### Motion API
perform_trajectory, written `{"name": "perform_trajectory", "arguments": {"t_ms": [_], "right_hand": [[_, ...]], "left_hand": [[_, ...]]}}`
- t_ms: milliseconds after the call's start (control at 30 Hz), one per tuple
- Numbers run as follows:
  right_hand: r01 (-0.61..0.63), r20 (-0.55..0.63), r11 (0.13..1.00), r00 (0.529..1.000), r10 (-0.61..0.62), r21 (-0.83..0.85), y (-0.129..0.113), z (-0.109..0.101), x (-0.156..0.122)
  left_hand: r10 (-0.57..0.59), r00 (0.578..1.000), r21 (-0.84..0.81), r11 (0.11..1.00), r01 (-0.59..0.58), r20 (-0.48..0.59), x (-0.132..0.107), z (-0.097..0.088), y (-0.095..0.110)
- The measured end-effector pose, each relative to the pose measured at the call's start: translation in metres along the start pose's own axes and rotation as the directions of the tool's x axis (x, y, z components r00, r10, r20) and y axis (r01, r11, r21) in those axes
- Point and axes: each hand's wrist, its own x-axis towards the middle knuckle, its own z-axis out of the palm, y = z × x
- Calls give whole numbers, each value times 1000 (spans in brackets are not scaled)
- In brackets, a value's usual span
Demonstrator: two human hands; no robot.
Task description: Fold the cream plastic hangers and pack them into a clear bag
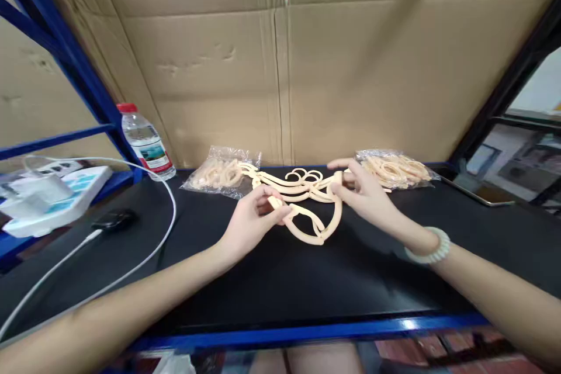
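A cream-coloured curved piece (307,238), made of joined arcs, is held up above the black table top between my hands. My left hand (258,213) pinches its left end between thumb and fingers. At its upper right end, my right hand (357,187) has the thumb against the piece, with the index finger stretched out above. Behind the held piece lie more cream curved strips (284,190) and scroll-shaped parts (307,175). A clear plastic bag (219,175) of cream rings is beyond my left hand, and another bag (394,169) of curved pieces is beyond my right.
A water bottle (146,143) with a red cap stands at the back left. Left of it are a white power strip (56,198), a white cable (173,216) and a small black device (114,220). A phone-like flat object (477,190) lies at right. Cardboard (197,82) backs the table.
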Motion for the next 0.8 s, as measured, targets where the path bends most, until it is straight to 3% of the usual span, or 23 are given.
{"name": "perform_trajectory", "arguments": {"t_ms": [67,200,233,300,333,400,500,600,733,800], "right_hand": [[-127,248,982,956,158,-137,10,-19,5],[-155,538,923,774,334,-351,17,-39,6],[-119,541,918,776,324,-379,15,-38,5],[-26,440,919,872,214,-394,9,-29,1],[3,360,932,923,137,-363,5,-21,-1],[2,270,984,962,47,-179,-3,-2,-5],[-56,395,995,919,19,83,-14,24,-12],[-34,455,997,891,-1,69,-18,36,-16],[-102,398,990,916,55,97,-11,30,-12],[-71,380,997,924,49,43,-6,22,-7]], "left_hand": [[-113,994,-67,991,112,-4,0,-3,-7],[-236,972,-134,963,235,8,1,-3,-15],[-240,971,-132,962,239,7,1,-2,-15],[-230,973,-114,967,229,1,1,0,-13],[-221,975,-108,970,220,1,1,2,-12],[-202,979,-108,973,202,6,0,4,-9],[-139,990,-114,983,142,35,-2,8,-5],[-44,998,-94,994,47,35,-5,9,-3],[-7,1000,-19,1000,7,13,-6,8,-6],[-31,1000,-7,999,31,1,-6,7,-8]]}}
